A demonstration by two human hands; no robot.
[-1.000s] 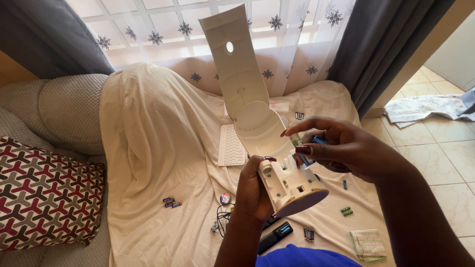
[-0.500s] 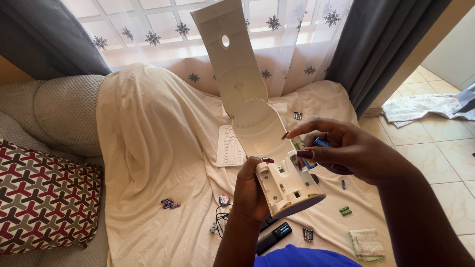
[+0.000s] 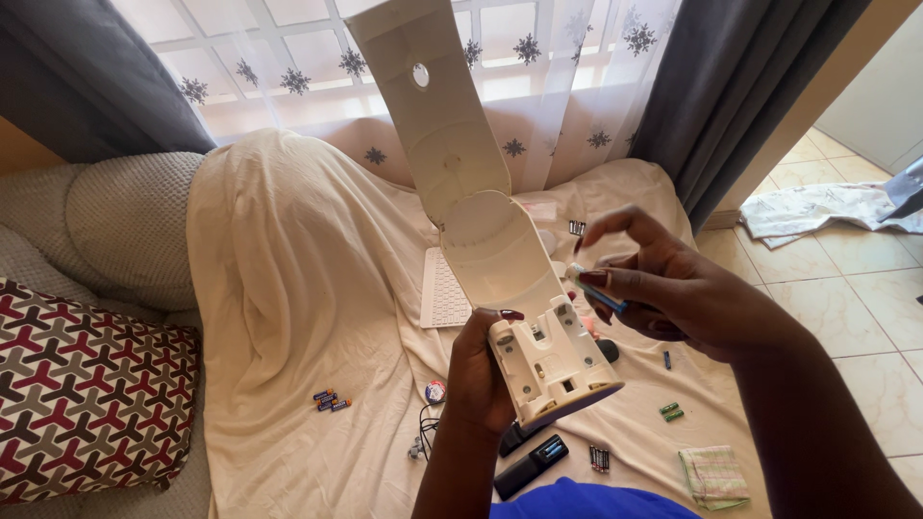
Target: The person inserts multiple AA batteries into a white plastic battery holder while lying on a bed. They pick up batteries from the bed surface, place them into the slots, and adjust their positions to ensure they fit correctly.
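Blue and slim, a small battery (image 3: 598,292) is pinched between the thumb and fingertips of the person's right hand (image 3: 663,288), its tip held just above the open end of a cream plastic device (image 3: 500,259). The left hand (image 3: 481,370) is closed around the lower body of that device, thumb lying along its edge, holding it tilted up in front of the window. Its long hinged cover, with a small round hole, stands swung open toward the glass, and moulded battery slots show in the base near the left thumb. Below the hands, a beige sheet (image 3: 288,288) drapes a sofa. On it lie a white keyboard (image 3: 442,288) just behind the device, loose batteries (image 3: 330,399) to the left, green batteries (image 3: 671,411) to the right, a black remote (image 3: 531,461) near the left wrist and a folded checked cloth (image 3: 713,473). A patterned red cushion (image 3: 91,394) sits at far left.
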